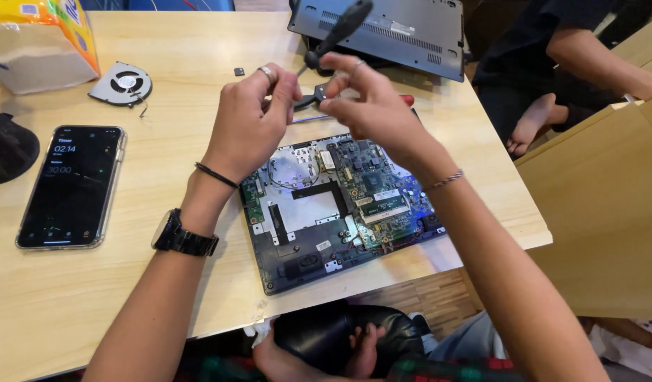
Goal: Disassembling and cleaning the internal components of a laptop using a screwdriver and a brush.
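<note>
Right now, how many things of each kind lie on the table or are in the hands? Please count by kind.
Screwdriver, held in the right hand and touched by the left hand: 1
Opened laptop base: 1
Laptop cover: 1
Cooling fan: 1
Phone: 1
Tissue pack: 1
Total: 6

phone (70, 187) left, loose fan (121, 84) beyond, tissue pack (39, 42) corner.

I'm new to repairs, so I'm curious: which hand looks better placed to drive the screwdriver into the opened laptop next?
Probably the right hand: it grips the screwdriver above the opened laptop. The left hand only pinches near its tip.
</note>
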